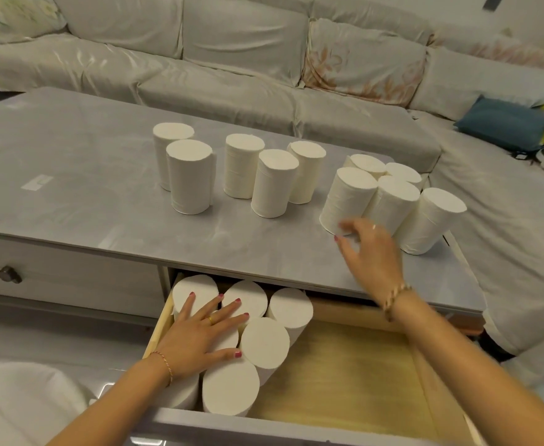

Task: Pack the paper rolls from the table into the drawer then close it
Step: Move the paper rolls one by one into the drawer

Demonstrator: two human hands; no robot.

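The task is partly done. In the open drawer [344, 358], at the bottom of the frame, about six rolls [265, 342] stand packed against its left side; the right part of the drawer floor is bare wood. On the surface [71, 162], in the middle of the frame, ten or eleven rolls remain: a pair at centre left [190, 177], three at the centre [275, 183], and a tight cluster at the right [349, 199], where one roll is half hidden, so the count is not sure. I judge that less than half is packed, and the drawer is not yet closed.

Every roll, in the drawer and on the surface, stands upright on one flat end, with its long axis vertical and the other flat end facing up. The cluster at the right seems to lean outward, but this may be only the wide lens.

The left hand [204, 333] lies flat with spread fingers on the tops of the rolls in the drawer; it presses and does not grip anything. The right hand [372, 249] is blurred, half open with curved fingers, at the foot of the nearest roll of the right cluster. It holds nothing, and I cannot tell if it touches the roll.
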